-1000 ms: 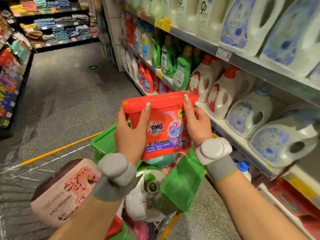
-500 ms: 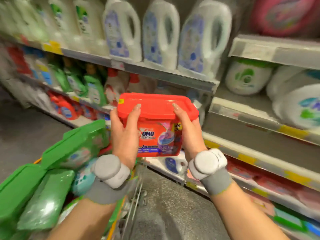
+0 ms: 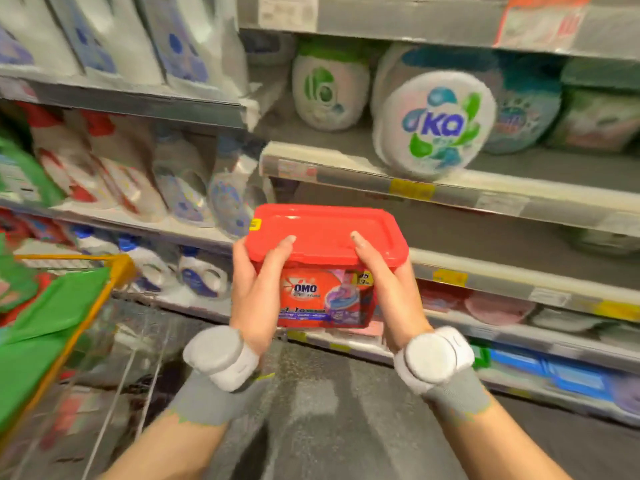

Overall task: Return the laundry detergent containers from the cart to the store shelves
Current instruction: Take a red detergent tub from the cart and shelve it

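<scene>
Head view: our left hand (image 3: 254, 289) and right hand (image 3: 389, 292) clasp the tub (image 3: 327, 268); keep it level, slide onto the bare shelf (image 3: 512, 275) ahead.

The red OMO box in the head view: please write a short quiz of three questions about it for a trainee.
1. True or false: both hands hold the red OMO box.
2. Where is the box now? A) inside the cart B) in the air in front of the shelves C) standing on a shelf
3. What colour is the cart rim?

Key: 1 true, left hand and right hand grip its sides. 2 B. 3 yellow-orange.
</scene>
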Tool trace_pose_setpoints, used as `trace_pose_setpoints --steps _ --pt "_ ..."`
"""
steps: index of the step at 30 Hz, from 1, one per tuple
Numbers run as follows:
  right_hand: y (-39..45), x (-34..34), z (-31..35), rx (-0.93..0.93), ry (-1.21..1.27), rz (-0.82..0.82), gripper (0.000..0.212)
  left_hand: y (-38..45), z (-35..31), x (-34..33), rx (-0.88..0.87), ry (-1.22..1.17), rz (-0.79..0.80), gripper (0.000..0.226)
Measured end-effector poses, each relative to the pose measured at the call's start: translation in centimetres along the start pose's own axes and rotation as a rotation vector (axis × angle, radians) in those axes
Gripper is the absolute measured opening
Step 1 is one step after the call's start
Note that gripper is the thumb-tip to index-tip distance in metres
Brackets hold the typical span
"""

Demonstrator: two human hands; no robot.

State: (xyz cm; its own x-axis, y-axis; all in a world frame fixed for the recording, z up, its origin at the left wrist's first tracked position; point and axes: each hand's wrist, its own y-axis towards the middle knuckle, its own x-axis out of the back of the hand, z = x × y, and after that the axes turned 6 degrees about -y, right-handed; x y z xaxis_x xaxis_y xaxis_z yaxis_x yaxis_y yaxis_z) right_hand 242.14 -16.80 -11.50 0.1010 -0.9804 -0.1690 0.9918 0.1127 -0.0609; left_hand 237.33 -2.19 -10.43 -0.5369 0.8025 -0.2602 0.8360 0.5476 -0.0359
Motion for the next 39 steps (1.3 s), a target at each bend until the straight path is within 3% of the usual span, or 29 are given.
trace_pose_setpoints --steps 4,10,17,22,26,30,35,39 --pt "1.2 4.5 -2.6 -0.022 -0.041 -0.019 0.064 -0.2 4.9 -3.2 0.039 -0.051 0.043 0.032" --pt "6.1 8.9 -5.4 0.054 -0.036 -0.059 0.059 3.8 11.1 -7.5 0.072 -0.017 0.216 0.071" --pt "12.1 14.3 -7.9 0.135 -0.093 -0.096 0.056 8.3 16.0 -13.1 0.038 -0.007 0.447 0.083" --pt "15.0 18.4 -7.9 0.172 -0.167 -0.126 0.049 10.0 18.7 -18.1 -0.032 0.071 0.396 0.082" --pt "16.6 22.0 -8.2 0.177 -0.228 -0.159 0.055 10.6 20.8 -21.7 -0.094 0.162 0.354 0.087" --pt "18.0 24.7 -8.2 0.193 -0.315 -0.213 0.053 11.1 21.7 -24.5 -0.115 0.193 0.36 0.075" --pt "19.0 27.4 -8.7 0.159 -0.328 -0.265 0.066 11.7 21.6 -27.6 -0.115 0.21 0.365 0.073" --pt "20.0 28.1 -7.7 0.194 -0.27 -0.278 0.064 12.0 21.2 -28.8 -0.096 0.156 0.385 0.071"
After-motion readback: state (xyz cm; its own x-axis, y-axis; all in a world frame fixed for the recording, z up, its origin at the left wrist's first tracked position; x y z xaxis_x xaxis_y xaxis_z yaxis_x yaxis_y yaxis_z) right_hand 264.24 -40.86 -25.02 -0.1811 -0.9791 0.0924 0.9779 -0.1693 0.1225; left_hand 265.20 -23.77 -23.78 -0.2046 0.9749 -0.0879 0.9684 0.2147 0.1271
